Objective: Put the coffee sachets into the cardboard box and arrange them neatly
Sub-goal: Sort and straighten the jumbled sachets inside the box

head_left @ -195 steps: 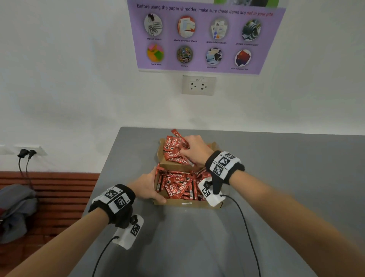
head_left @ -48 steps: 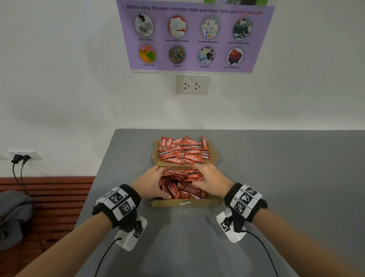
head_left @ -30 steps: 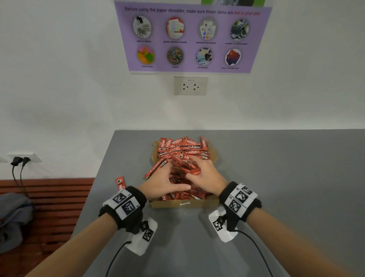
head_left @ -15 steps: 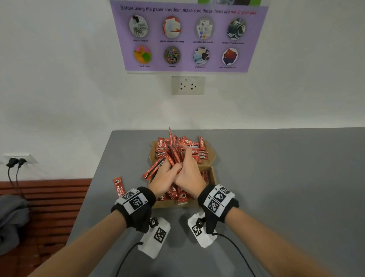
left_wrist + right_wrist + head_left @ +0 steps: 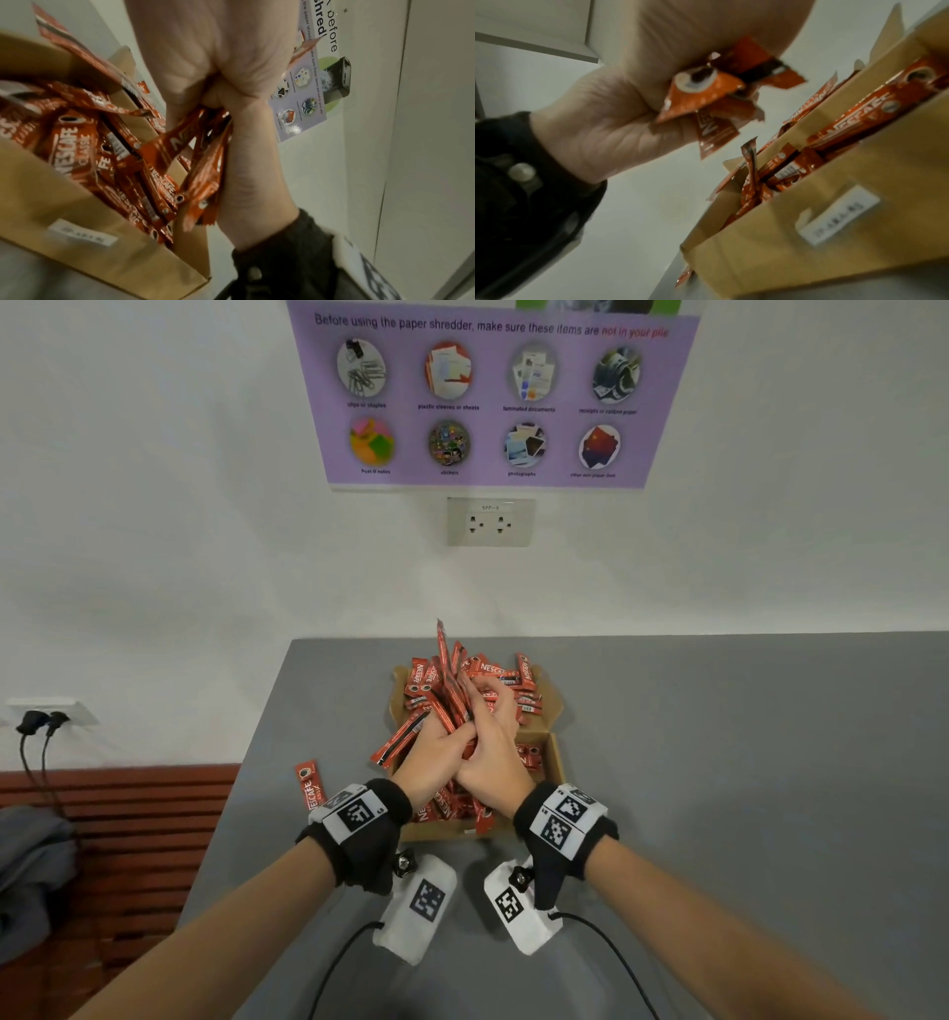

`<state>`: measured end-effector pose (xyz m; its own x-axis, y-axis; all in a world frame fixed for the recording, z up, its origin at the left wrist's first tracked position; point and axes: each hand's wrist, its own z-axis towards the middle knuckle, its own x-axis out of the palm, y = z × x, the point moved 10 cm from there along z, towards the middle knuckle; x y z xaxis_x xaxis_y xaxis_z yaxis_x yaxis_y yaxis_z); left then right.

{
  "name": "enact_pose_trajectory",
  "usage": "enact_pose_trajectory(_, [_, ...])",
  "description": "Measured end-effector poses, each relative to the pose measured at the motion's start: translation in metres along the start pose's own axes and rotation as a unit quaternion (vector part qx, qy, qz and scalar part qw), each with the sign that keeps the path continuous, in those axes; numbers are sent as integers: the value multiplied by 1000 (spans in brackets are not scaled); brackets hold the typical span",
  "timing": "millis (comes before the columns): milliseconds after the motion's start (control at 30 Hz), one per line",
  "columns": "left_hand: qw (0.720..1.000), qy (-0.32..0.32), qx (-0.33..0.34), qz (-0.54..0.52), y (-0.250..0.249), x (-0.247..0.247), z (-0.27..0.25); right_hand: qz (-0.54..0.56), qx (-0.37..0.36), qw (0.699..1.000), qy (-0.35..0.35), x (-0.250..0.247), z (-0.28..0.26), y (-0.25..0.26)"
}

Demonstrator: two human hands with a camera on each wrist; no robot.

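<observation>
A brown cardboard box (image 5: 556,765) sits on the grey table (image 5: 744,788), with red coffee sachets loose inside it (image 5: 72,150) and more heaped on its back flap (image 5: 495,671). Just above the box, my left hand (image 5: 434,752) and right hand (image 5: 495,742) are pressed together. Both grip one upright bundle of sachets (image 5: 452,690), whose tips fan out above my fingers. In the left wrist view the bundle's lower ends (image 5: 205,172) hang below my fist over the box (image 5: 77,233). The right wrist view shows crumpled sachet ends (image 5: 706,91) in my palm beside the box wall (image 5: 808,243).
One sachet (image 5: 309,785) lies alone on the table, left of the box and near the left edge. Another (image 5: 403,742) sticks out over the box's left wall. A white wall with a socket (image 5: 490,521) stands behind the table. A wooden bench (image 5: 128,819) is lower left.
Both hands came together in the box, gathered a bundle of sachets and lifted it upright. One sachet has landed on the table to the left.
</observation>
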<state>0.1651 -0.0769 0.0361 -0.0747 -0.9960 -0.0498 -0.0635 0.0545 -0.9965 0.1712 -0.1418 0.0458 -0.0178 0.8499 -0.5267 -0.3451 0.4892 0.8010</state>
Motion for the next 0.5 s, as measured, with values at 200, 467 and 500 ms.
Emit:
enact_pose_trajectory(200, [999, -28, 19, 38, -5, -9, 6, -24, -18, 990, 137, 3, -6, -11])
enact_pose_trajectory(467, [994, -107, -3, 9, 7, -35, 19, -8, 35, 990, 138, -12, -30, -19])
enact_pose_trajectory(500, [994, -111, -2, 9, 7, -35, 19, 4, 43, 989, 138, -10, -31, -18])
